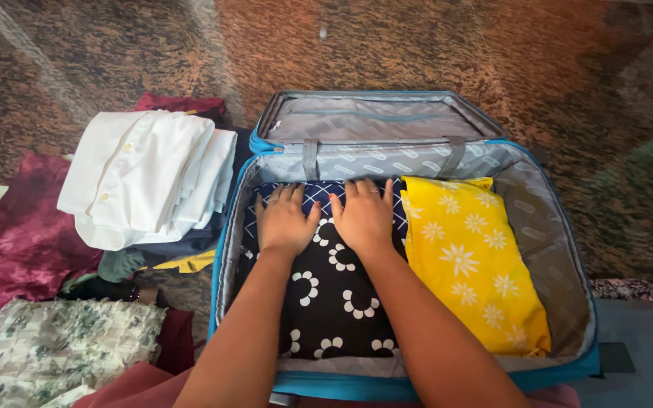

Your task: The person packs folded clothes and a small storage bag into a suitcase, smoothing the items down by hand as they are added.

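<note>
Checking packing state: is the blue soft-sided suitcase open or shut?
Open. The blue soft-sided suitcase lies flat with its lid flipped back, grey lining showing. Inside lie a black flower-print folded cloth and a yellow flower-print folded cloth.

Matt cloth garments [341,295], suitcase [546,227] w/ smooth grey fabric lining, speckled carpet [493,53].

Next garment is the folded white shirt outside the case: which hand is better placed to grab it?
Left, probably. Both hands lie flat on the black flowered garment, but the left hand is nearer the suitcase's left wall, beyond which the white shirt lies. The right hand would cross over.
</note>
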